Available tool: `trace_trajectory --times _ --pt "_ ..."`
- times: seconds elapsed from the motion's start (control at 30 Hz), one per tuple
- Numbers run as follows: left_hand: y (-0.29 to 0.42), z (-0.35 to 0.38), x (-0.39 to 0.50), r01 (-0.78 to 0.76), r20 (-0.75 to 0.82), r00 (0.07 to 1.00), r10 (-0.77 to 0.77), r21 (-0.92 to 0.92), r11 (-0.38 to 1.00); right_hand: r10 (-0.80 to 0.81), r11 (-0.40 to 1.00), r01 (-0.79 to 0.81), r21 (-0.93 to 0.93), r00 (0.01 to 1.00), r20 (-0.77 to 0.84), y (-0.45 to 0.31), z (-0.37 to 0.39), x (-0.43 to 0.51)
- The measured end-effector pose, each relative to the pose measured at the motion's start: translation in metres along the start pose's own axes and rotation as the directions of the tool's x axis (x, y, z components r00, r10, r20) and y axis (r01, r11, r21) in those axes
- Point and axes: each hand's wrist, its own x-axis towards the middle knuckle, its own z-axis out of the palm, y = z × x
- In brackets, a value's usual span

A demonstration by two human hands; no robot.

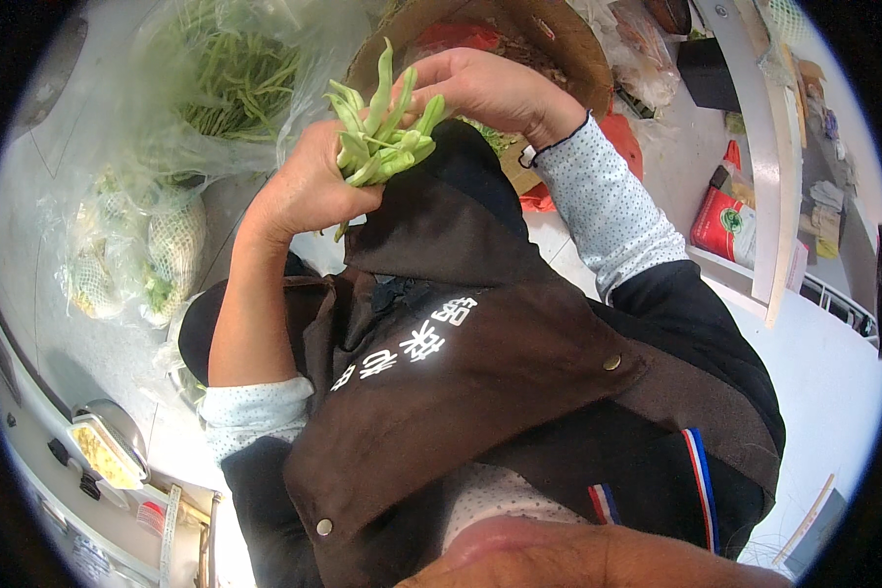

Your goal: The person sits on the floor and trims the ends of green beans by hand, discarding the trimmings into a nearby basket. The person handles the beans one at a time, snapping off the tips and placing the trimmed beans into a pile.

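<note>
A bunch of green bean pods (pixel 382 151) is held in my left hand (pixel 316 176), above my knee. My right hand (pixel 478 88) is at the upper right of the bunch, its fingertips bent against the pods; whether they pinch one is hidden. Beyond my hands, at the top left, lies a clear plastic bag (pixel 154 95) of long green beans (pixel 246 88). Behind my right hand is a round-sided cardboard container (pixel 573 44) with red plastic and scraps inside. I wear a brown apron (pixel 485 367) bearing writing.
Net-wrapped pale vegetables (pixel 176 242) lie in plastic on the tiled floor at the left. To the right are a red plastic bag (pixel 621 143), a red and white package (pixel 724 224) and a white shelf frame (pixel 772 184). A tray of yellow food (pixel 106 452) is at the lower left.
</note>
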Motion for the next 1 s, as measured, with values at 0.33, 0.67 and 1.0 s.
trace_trajectory --times 0.33,0.67,1.0 --pt "0.008 -0.001 0.003 0.093 -0.089 0.993 -0.08 0.148 0.985 -0.145 0.569 -0.278 -0.774 0.892 -0.428 0.014 -0.043 -0.001" --pt "0.003 0.002 0.004 0.258 -0.289 0.951 -0.108 0.555 0.791 -0.433 0.817 0.279 -0.505 0.875 -0.217 -0.035 0.014 -0.026" --pt "0.003 -0.001 -0.003 0.205 -0.22 0.973 -0.07 0.681 0.703 -0.266 0.829 0.182 -0.528 0.96 -0.088 -0.044 0.006 -0.023"
